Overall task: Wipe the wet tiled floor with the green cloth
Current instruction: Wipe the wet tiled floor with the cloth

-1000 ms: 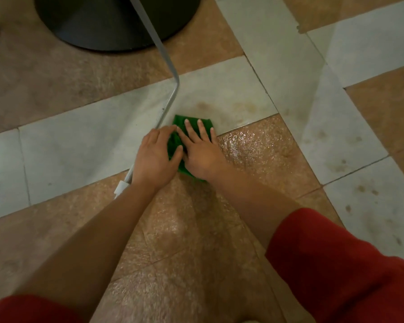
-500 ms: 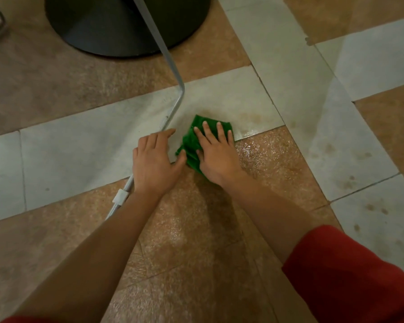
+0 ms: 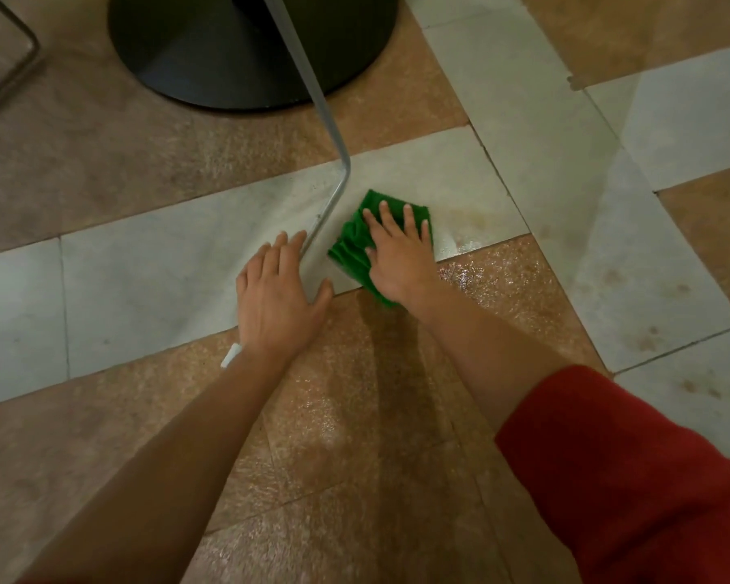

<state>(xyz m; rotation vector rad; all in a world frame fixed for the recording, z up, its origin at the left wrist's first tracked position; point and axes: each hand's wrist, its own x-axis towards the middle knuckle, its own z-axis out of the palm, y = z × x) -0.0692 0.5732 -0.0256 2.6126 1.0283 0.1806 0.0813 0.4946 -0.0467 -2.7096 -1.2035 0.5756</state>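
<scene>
A crumpled green cloth lies on a white floor tile, right beside its seam with a glossy wet brown tile. My right hand presses flat on the cloth with straight, spread fingers. My left hand rests flat on the white tile to the left of the cloth, apart from it, its fingers straight and lying over a metal rod.
A bent metal rod runs from the top down under my left hand, ending in a white tip. A round black base stands at the top. A wire frame sits at top left. Brown stains mark the right white tiles.
My left hand has come off the cloth and now lies flat to its left. My right hand has slid the cloth up and to the right, onto the white tile.
</scene>
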